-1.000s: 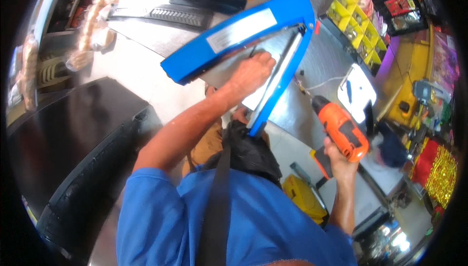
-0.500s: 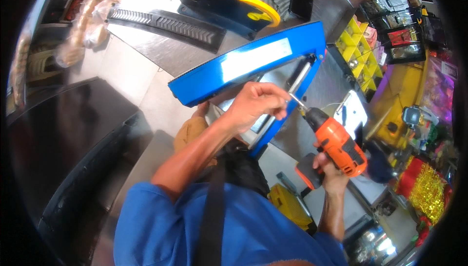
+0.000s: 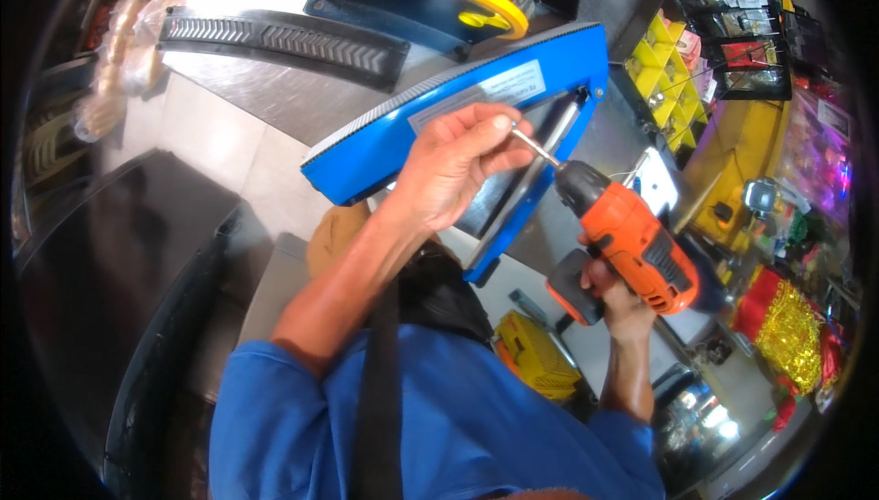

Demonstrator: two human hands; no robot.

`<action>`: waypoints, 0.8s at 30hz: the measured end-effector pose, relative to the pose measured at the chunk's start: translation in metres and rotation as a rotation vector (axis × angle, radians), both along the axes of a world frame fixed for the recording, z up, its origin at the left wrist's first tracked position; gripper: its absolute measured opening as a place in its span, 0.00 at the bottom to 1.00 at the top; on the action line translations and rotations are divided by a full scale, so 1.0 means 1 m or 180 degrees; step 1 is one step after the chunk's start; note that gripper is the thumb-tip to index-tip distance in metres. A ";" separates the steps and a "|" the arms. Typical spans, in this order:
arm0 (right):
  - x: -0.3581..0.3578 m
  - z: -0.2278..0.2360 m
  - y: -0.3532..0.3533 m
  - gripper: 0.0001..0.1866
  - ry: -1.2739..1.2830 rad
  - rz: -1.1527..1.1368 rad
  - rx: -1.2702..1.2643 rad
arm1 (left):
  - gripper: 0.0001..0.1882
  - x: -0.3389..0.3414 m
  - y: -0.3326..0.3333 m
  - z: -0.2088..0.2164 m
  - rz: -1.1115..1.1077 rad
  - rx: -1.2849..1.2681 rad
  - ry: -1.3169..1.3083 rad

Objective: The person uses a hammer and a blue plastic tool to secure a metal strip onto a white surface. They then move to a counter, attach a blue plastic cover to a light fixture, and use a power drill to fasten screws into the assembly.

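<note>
My right hand [image 3: 621, 297] grips the handle of an orange and black cordless drill [image 3: 636, 239], which points up and to the left. A long silver driver bit [image 3: 538, 148] sticks out of its black chuck. At the bit's tip, my left hand [image 3: 449, 170] is closed in a pinch with thumb and forefinger. Whether a small screw sits between those fingertips is too small to tell. Just beyond my left hand lies a blue metal frame [image 3: 352, 175] with a pale label and a silver rod [image 3: 549, 147] along its right arm.
Past the blue frame stand a black strip with ridges [image 3: 284, 44] and a dark device with a yellow wheel [image 3: 499, 7]. Yellow compartment trays [image 3: 659, 79] are at the right. A black padded seat [image 3: 128, 244] fills the left side. Near my body is a yellow box [image 3: 536, 353].
My left hand has risen and turned, its thumb now at the bit's tip. The drill has moved slightly up and left. The whole view has shifted a little.
</note>
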State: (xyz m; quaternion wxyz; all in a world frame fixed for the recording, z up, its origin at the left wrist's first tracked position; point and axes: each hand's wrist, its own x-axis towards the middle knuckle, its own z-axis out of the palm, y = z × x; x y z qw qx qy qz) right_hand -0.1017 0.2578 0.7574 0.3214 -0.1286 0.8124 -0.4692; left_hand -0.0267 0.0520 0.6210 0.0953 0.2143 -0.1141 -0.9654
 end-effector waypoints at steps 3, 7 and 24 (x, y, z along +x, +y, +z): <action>0.000 0.003 -0.006 0.20 -0.0017 -0.0049 -0.0070 | 0.10 -0.001 0.001 0.001 0.0083 0.0328 0.0082; -0.006 0.007 0.000 0.19 -0.0081 0.0047 0.0007 | 0.09 -0.002 0.004 -0.003 0.0156 0.0503 0.0304; -0.019 0.020 0.001 0.20 0.0626 0.0685 0.0612 | 0.10 -0.008 0.023 -0.012 0.0390 0.0406 0.0497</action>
